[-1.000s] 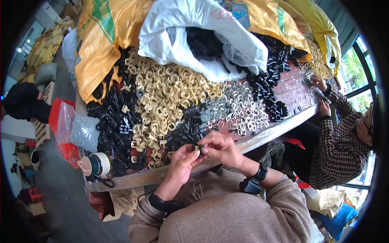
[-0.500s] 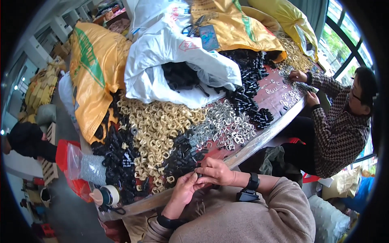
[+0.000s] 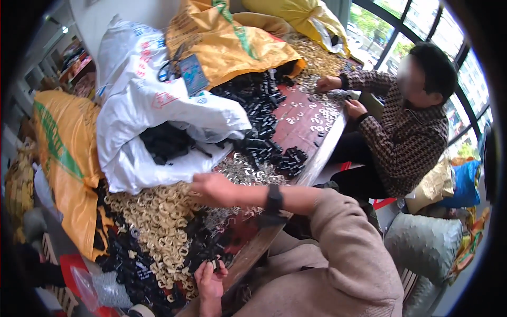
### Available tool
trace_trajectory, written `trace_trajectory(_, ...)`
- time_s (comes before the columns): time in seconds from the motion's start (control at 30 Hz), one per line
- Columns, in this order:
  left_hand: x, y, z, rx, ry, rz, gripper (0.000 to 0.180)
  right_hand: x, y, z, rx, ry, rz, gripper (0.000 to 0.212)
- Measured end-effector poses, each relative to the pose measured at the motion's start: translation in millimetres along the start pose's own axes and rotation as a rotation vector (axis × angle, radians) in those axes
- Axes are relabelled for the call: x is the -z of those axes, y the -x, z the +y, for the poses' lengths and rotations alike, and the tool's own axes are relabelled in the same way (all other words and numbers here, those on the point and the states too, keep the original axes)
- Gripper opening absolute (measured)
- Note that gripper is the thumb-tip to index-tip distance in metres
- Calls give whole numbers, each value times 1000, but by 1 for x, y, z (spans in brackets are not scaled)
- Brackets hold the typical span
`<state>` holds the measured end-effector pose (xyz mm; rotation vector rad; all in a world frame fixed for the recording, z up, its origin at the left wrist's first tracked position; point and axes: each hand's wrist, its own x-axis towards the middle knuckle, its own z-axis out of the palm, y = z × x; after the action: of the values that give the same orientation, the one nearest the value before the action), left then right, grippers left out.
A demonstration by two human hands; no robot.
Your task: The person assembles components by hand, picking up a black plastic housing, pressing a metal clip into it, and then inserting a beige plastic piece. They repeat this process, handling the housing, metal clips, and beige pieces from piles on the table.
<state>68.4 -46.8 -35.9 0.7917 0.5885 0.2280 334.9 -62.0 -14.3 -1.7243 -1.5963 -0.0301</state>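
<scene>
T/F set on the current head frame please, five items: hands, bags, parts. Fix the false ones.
1. The left hand pinches a small part. True.
2. The right hand is meeting the left at that part. False: the hands are apart, with the right one by the beige pieces and the white bag.
3. The white bag is tied shut. False: its mouth is open, showing black contents.
4. A co-worker in a patterned jacket sits at the table. True.
5. The beige pieces are stacked in neat rows. False: they lie in a loose heap.
</scene>
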Motion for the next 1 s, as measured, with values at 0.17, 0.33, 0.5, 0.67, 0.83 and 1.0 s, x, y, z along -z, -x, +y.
trace_trajectory(0.17, 11, -1, -6, -24, -57, 52, 32, -31, -56, 69, -165, 252, 50, 23)
trace_trajectory(0.33, 7, -4, -3, 4, -78, 51, 38, -48, -66, 92, -349, 335, -150, 28)
trace_trajectory(0.5, 5, -2, -2, -11, -40, 38, 37, -45, -69, 83, -361, 314, -157, 33)
trace_trajectory(0.67, -2, 2, 0, -20, 8, 90, 32, -25, -52, 71, -441, 212, -93, 37)
trace_trajectory(0.83, -1, 7, -2, -11, 25, 72, 26, 5, -25, 65, -329, 235, -102, 36)
trace_trajectory(1.0, -3, 13, -7, -27, 11, 47, 22, 30, 6, 58, -95, 101, -145, 34)
